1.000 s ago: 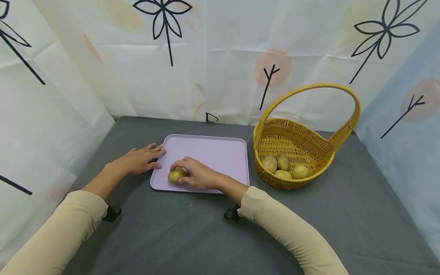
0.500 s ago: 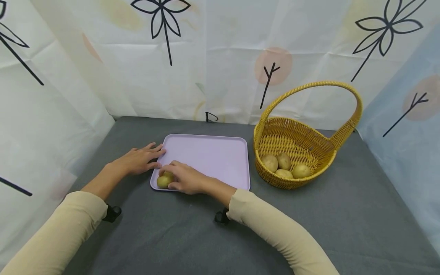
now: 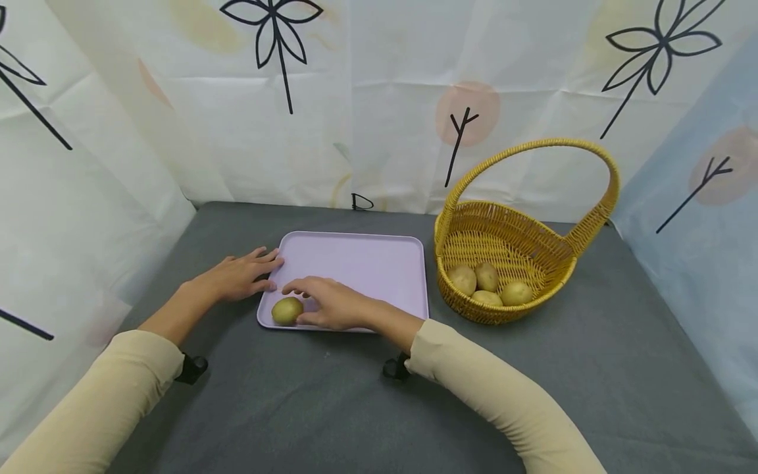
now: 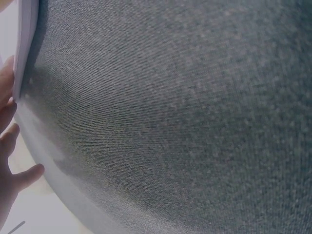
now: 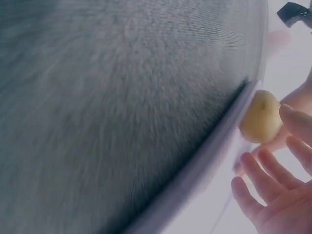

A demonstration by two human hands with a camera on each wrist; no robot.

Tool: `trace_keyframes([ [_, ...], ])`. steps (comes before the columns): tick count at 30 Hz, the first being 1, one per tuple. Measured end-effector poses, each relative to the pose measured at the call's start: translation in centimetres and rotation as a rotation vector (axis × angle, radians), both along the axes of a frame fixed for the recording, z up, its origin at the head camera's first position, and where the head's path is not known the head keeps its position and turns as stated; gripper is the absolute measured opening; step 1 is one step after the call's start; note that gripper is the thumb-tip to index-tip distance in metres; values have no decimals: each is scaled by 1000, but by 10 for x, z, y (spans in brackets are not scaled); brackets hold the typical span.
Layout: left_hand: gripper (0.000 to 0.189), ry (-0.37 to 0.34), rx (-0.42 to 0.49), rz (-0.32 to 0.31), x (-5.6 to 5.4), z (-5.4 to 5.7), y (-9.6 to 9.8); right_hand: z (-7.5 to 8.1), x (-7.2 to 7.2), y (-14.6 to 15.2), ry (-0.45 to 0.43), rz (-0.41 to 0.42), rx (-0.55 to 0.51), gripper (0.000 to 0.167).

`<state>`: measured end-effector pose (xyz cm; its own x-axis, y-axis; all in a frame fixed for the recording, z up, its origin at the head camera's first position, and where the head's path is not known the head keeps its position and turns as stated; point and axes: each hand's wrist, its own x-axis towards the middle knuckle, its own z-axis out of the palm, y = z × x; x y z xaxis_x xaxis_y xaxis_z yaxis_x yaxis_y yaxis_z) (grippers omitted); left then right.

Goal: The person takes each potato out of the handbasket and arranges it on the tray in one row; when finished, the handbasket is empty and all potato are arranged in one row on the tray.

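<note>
A potato (image 3: 287,311) lies on the near left corner of a pale purple tray (image 3: 367,263). Just to its right is my right hand (image 3: 331,303), fingers spread and loosely bent, with nothing gripped. The right wrist view shows the same potato (image 5: 261,117) beyond the parted fingers of my right hand (image 5: 278,195). My left hand (image 3: 243,275) rests at the tray's left edge with its fingers extended. In the left wrist view, the fingers of my left hand (image 4: 7,141) reach the tray's rim (image 4: 27,44).
A yellow wicker basket (image 3: 503,224) with a tall handle stands right of the tray, holding several potatoes (image 3: 517,293). Dark grey cloth (image 3: 320,401) covers the table. Behind it hangs a white patterned curtain (image 3: 379,118).
My right hand carried the potato left to the tray's near left corner, let go of it and drew back slightly right. My left hand stayed at the tray's edge.
</note>
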<state>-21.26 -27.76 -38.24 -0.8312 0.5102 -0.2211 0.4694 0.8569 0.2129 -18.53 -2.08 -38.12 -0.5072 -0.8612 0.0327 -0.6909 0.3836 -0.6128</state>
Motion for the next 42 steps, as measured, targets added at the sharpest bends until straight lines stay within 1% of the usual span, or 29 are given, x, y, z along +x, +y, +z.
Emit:
trace_keyframes([
  [4,64,-11,-6,8,-1,-3,-1,9,3,20,-30,43,19,51],
  [8,65,-14,-17,13,-2,-4,-2,20,7,48,-67,73,43,51],
  [12,65,-11,-11,11,-1,-4,-2,31,11,77,-96,82,41,50],
  [17,64,-15,-3,9,0,-6,-3,42,13,116,-93,87,21,50],
  [19,64,-17,-1,11,1,-6,-3,46,14,131,-73,65,17,50],
  [22,64,-10,-3,9,2,-6,-2,53,14,155,-35,-2,37,51],
  [25,64,-8,-2,10,2,-6,-1,60,14,178,-37,-68,68,53],
  [27,64,-4,-4,7,2,-6,-1,65,13,192,-67,-101,84,53],
  [31,64,-5,-3,6,2,-5,-1,73,10,216,-138,-128,103,53],
  [35,63,0,-1,6,2,-4,-2,83,7,236,-169,-157,113,56],
  [39,63,7,3,-1,1,-2,-2,92,-1,254,-228,-164,105,59],
  [42,63,2,0,0,2,-1,0,96,-7,268,-289,-165,128,59],
])
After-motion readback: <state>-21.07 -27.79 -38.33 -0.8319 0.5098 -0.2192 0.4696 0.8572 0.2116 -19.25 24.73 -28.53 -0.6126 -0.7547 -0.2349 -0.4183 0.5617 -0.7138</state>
